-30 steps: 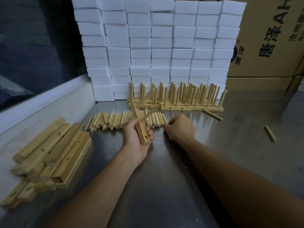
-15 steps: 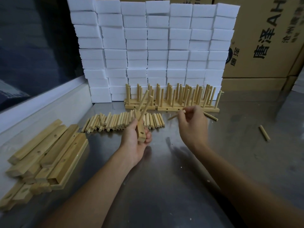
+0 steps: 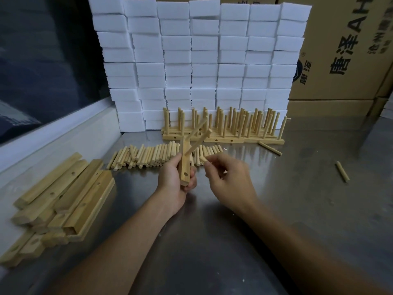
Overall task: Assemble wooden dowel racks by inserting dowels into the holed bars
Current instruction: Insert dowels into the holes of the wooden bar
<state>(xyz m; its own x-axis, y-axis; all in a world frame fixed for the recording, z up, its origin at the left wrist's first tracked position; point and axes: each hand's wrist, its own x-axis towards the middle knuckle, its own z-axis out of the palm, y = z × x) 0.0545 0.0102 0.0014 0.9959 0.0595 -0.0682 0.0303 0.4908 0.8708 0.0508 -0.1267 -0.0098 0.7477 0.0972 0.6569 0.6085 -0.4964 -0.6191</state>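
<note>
**One more stick for the wooden bar**

The left hand [image 3: 177, 179] grips a short, pale, square wooden bar with holes [image 3: 185, 167], fingers curled round its lower end, holding it up above the shiny grey metal table [image 3: 297, 209]. Two round wooden sticks [image 3: 197, 138] already poke out of the bar near its top, slanting away to the right. One empty hole shows near the bottom.

The right hand [image 3: 228, 177] pinches a small round wooden dowel [image 3: 203, 159] in its fingertips, just beside the bar and not touching it.

The bar and dowel look light, hard and stiff. I think they will not bend. The dowel is smooth and could roll or slip, so holding it near the middle seems best.

Behind the hands lies a row of loose pale dowels [image 3: 148, 155], then finished racks with standing sticks [image 3: 234, 133]. A pile of spare holed bars [image 3: 63, 199] sits to the left.
</note>
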